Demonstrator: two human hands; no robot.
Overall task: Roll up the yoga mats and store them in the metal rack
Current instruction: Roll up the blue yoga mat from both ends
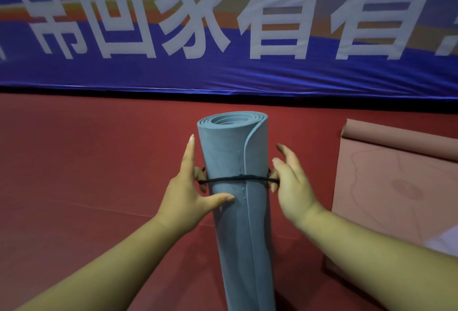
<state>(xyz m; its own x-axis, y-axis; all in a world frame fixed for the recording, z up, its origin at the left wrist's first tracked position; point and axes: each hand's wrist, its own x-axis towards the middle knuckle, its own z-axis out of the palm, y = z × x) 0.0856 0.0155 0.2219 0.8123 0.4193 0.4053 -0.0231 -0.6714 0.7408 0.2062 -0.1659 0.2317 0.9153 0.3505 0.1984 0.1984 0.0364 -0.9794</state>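
A rolled blue yoga mat (230, 162) stands upright in the middle of the head view, its spiral end toward the top. A thin black elastic band (238, 178) runs round it a little above half height. My left hand (190, 196) is at the mat's left side, curled fingers hooked in the band, thumb pressed on the mat, index finger straight up along it. My right hand (290, 186) is at the right side, fingers pinching the band there. A pink yoga mat (396, 186) lies on the floor at right, rolled only at its far end. No metal rack is in view.
The floor (99, 162) is red matting with a seam running across near my left forearm. A large blue banner (223, 38) with white characters hangs across the wall behind, its lower edge just above the floor. Something white (443, 241) shows at the right edge.
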